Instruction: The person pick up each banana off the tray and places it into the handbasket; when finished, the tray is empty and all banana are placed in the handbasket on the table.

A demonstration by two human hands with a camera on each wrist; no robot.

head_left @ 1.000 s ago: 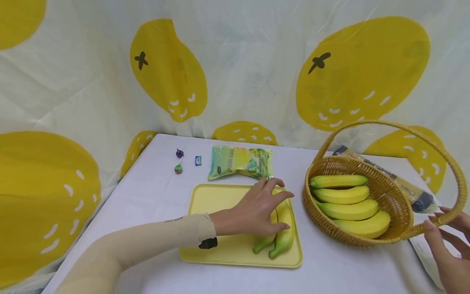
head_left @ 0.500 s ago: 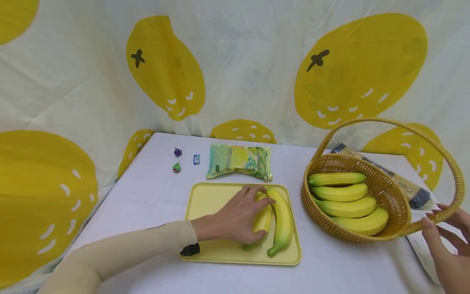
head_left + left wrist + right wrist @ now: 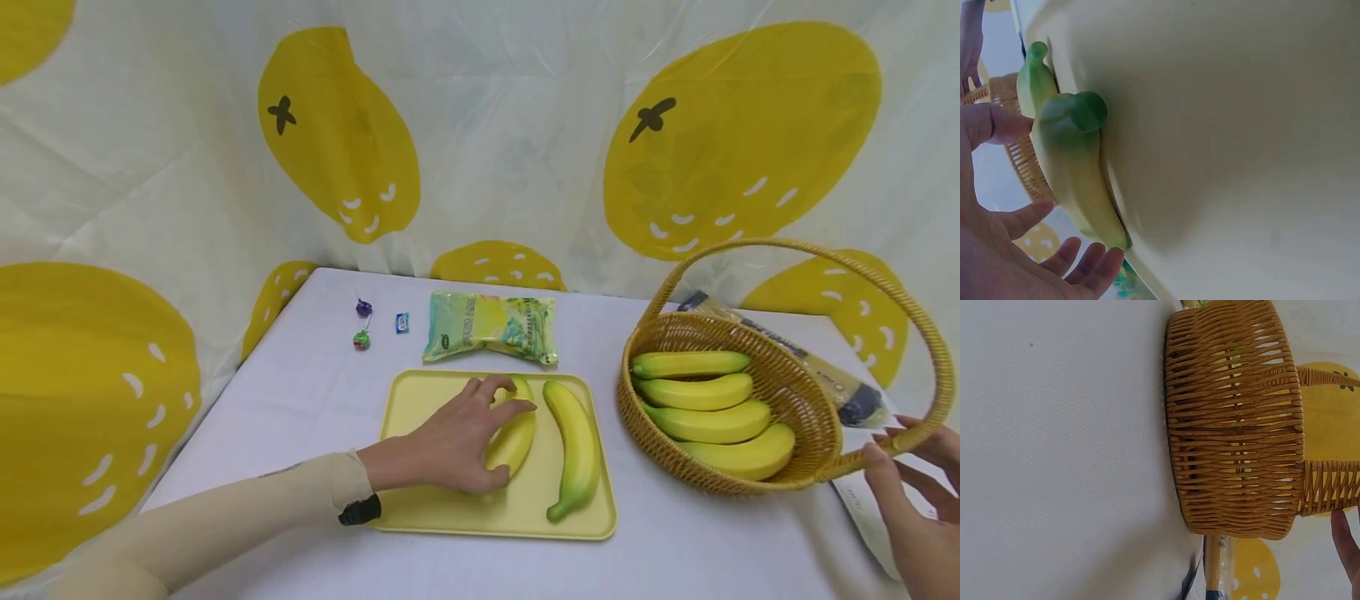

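Note:
In the head view my left hand [image 3: 457, 442] reaches over a banana [image 3: 517, 433] on the yellow tray [image 3: 442, 508], thumb at one side and fingers curved over the other. The left wrist view shows the thumb against this banana [image 3: 1075, 169] near its green stem, with the fingertips by its far end. A second banana [image 3: 576, 450] lies to its right on the tray, apart from it. My right hand [image 3: 926, 500] grips the handle [image 3: 943, 367] of a wicker basket [image 3: 660, 458] near its base. Several bananas [image 3: 712, 421] lie side by side in the basket.
Behind the tray lies a green and yellow packet [image 3: 491, 327]. Two lollipops [image 3: 362, 339] and a small blue wrapped sweet [image 3: 402, 323] are at the back left. A long plastic-wrapped package [image 3: 840, 387] lies behind the basket, and a white flat item [image 3: 862, 517] beside it.
My left hand has moved left across the tray, bringing one banana with it, so a gap now shows between the two bananas. The right hand keeps its place at the basket handle.

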